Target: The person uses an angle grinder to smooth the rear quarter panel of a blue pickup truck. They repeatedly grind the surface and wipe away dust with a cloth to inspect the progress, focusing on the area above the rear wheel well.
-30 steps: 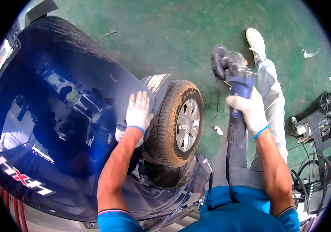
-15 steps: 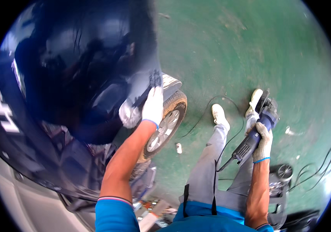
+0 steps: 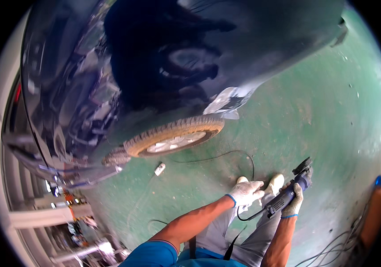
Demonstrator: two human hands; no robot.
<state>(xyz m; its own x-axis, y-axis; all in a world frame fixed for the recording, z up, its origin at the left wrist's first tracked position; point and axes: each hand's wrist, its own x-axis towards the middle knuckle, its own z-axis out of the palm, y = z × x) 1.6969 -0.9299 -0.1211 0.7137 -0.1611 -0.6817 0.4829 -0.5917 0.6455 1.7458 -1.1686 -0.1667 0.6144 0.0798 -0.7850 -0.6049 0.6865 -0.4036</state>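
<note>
My right hand [image 3: 292,202], in a knitted work glove, is closed round the body of a dark blue angle grinder [image 3: 280,200]. Its round dark disc [image 3: 303,165] points up and away, and its cord leaves the rear end, curving toward my left hand. Over my legs, my left hand [image 3: 246,194] in a white glove is held in the air with its fingers stretched out, just left of the grinder. I see nothing in it. Ahead stands a glossy dark blue car [image 3: 164,58], apart from both hands. A pale patch [image 3: 226,100] shows low on its body, by the wheel [image 3: 177,139].
A black cable [image 3: 226,153] loops over the green floor [image 3: 306,107] near my shoes [image 3: 276,181]. A small white object [image 3: 160,168] lies below the wheel. Cluttered shelving [image 3: 39,219] stands at lower left. More cables [image 3: 332,249] and an orange-brown box [image 3: 377,211] are at right.
My left hand has come off the car's panel and moved down and right, toward the grinder. My view has turned, with the car now across the top. The right hand keeps hold of the grinder.
</note>
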